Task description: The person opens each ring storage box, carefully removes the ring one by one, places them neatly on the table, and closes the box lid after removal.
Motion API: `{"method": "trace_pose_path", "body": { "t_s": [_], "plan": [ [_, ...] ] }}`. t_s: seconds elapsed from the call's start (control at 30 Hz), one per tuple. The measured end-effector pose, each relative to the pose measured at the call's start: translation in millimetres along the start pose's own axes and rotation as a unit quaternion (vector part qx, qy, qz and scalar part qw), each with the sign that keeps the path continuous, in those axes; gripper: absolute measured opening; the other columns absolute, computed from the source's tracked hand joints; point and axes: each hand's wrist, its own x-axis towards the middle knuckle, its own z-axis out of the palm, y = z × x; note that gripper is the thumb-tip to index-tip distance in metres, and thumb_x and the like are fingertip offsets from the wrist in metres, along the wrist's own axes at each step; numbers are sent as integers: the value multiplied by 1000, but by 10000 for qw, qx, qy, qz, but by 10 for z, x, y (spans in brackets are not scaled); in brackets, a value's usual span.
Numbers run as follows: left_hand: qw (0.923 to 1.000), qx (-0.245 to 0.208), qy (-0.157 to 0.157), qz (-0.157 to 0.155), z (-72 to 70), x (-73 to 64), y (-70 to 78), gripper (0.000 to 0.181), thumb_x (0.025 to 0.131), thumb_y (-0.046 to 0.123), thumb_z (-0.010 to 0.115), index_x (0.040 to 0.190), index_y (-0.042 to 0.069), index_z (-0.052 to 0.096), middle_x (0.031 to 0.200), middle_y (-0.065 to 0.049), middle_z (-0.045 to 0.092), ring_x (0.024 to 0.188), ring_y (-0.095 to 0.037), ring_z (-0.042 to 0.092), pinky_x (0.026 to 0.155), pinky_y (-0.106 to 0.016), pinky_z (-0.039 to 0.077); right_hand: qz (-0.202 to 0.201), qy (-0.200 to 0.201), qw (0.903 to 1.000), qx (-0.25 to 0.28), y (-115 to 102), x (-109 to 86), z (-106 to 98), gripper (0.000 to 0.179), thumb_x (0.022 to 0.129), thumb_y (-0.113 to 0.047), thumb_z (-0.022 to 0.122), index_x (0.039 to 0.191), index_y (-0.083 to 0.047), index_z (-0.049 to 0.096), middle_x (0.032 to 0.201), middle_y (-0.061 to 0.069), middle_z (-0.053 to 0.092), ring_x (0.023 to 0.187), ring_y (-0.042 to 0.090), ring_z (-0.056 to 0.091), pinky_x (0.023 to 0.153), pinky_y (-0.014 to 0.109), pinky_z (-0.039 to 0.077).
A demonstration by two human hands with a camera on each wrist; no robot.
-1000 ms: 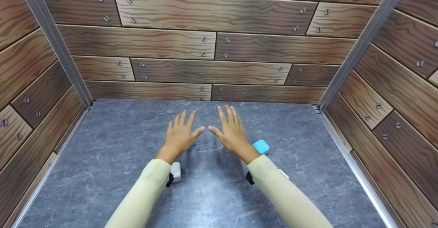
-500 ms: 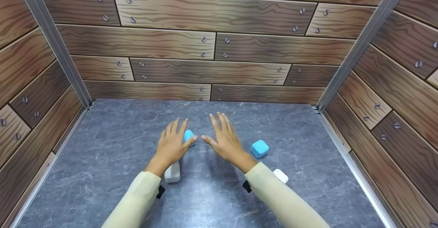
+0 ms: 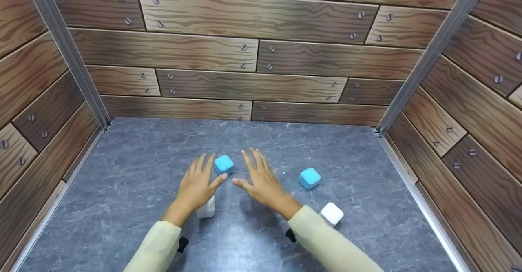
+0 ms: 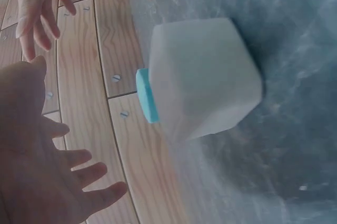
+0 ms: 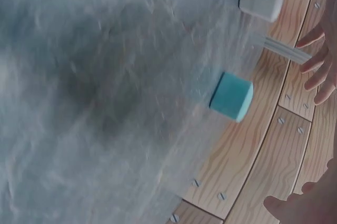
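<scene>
Hovering palm-down over the grey stone-look tabletop [image 3: 122, 206], the left hand [image 3: 195, 188] and right hand [image 3: 261, 182] have their fingers spread and straight, holding nothing. By my reading this is the approach step: both hands are low over the cubes but no grasp has begun.

The near blue cube [image 3: 224, 164] sits on the table just beyond the fingertips, between the two hands. One white cube [image 3: 206, 207] lies close under the left wrist, partly hidden by it. A second blue cube [image 3: 309, 178] and a second white cube [image 3: 331, 213] lie to the right of the right forearm, apart from each other.

A next move would probably call for curling thumb and fingers round opposite faces of one cube.

These cubes have rounded edges and no long axis; each rests flat, its sides turned slightly askew to the table edge.
</scene>
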Motion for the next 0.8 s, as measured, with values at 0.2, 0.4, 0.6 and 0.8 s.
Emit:
{"method": "trace_pose_path", "body": {
  "t_s": [0.2, 0.4, 0.6, 0.8],
  "plan": [
    [9998, -121, -89, -155, 3, -127, -64, 83, 99, 59, 50, 161, 12, 22, 165, -20, 23, 149, -44, 25, 119, -65, 25, -73, -203, 9998, 18, -85, -62, 111, 94, 92, -75, 42, 164, -26, 5, 169, 12, 7, 156, 36, 10, 119, 62, 25],
    [9997, -144, -111, -189, 12, -196, -106, 85, 98, 63, 48, 162, 13, 23, 166, -18, 22, 150, -43, 23, 118, -66, 26, -211, -268, 9994, 20, -135, -92, 213, 93, 94, -64, 54, 164, -23, 8, 167, 16, 15, 155, 37, 15, 117, 64, 29],
    [9984, -355, -234, -379, 16, -283, -155, 85, 97, 62, 51, 162, 15, 22, 165, -19, 25, 151, -42, 22, 115, -69, 28, -307, -468, 9982, 220, -198, -138, 305, 95, 93, -62, 56, 164, -18, 11, 167, 17, 17, 154, 37, 16, 119, 60, 30],
    [9947, -841, -399, -446, 17, -321, -184, 90, 94, 70, 48, 163, 19, 20, 166, -17, 22, 151, -43, 21, 113, -72, 27, -436, -454, 9974, 342, -229, -185, 391, 97, 92, -61, 59, 164, -17, 12, 165, 16, 21, 153, 35, 21, 118, 57, 34]
  ]
}}
